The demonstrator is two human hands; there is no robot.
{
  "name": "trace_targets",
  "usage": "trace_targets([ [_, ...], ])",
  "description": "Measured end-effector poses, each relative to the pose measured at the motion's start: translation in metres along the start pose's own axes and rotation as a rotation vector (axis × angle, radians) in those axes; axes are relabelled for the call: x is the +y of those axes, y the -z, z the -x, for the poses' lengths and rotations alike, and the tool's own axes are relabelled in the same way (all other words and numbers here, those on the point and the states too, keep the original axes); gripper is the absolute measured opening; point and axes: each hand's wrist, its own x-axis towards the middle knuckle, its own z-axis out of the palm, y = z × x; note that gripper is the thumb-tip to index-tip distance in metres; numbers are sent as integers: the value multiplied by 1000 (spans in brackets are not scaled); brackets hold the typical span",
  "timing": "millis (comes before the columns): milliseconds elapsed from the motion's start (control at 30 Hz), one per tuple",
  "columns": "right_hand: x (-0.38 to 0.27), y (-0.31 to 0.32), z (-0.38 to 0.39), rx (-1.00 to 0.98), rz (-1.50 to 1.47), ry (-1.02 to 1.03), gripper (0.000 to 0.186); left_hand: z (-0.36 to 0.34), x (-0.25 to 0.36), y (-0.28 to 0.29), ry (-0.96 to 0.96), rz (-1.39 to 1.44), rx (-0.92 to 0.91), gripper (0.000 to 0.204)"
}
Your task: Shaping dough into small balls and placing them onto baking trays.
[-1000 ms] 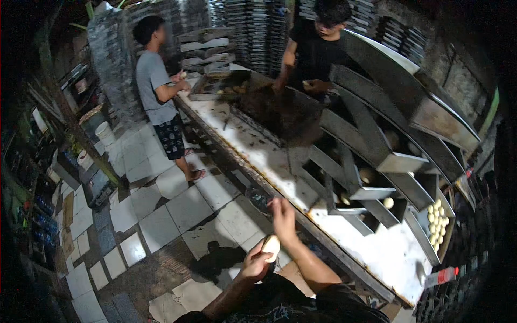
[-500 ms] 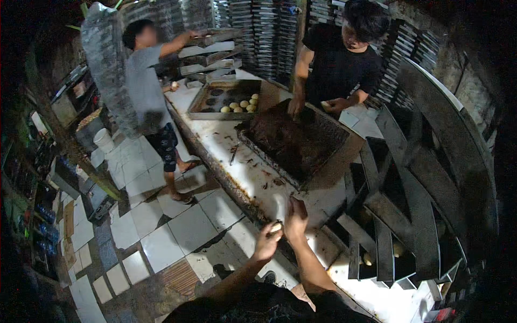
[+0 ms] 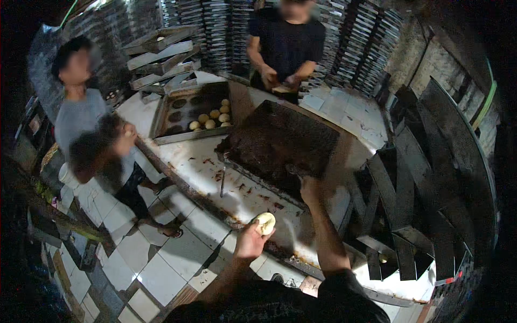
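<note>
In my left hand (image 3: 250,240) is a pale round of dough (image 3: 265,222), held up on the fingers over the near edge of the worktable. My right hand (image 3: 310,189) reaches to the near side of the large dark tray (image 3: 264,182), its fingers closed. A small dull tip sticks out from those fingers into the brown filling (image 3: 269,140); I cannot make out what it is. The filling is heaped unevenly across the tray. A thin metal stick (image 3: 223,180) lies against the tray's left side on the white tabletop.
A baking tray (image 3: 186,138) with several dough balls (image 3: 210,118) stands at the back left. Stacked metal trays (image 3: 398,183) lean close on my right. One person (image 3: 288,46) stands across the table, another (image 3: 81,118) at the left. More trays (image 3: 161,56) are stacked behind.
My right hand has moved forward from beside my left hand to the filling. The dough in my left hand now shows more fully. The person across the table has withdrawn a hand from the filling.
</note>
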Motion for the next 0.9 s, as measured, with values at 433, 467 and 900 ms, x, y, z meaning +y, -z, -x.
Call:
trace_targets([
  [433,111,-40,161,112,-889,120,44,-7,-47,-47,-36,114,-165,36],
  [467,111,-42,162,254,-644,124,45,9,-47,-51,-147,139,-60,36],
  [900,66,117,262,-597,-1207,58,31,152,-172,-19,109,-272,-174,47],
])
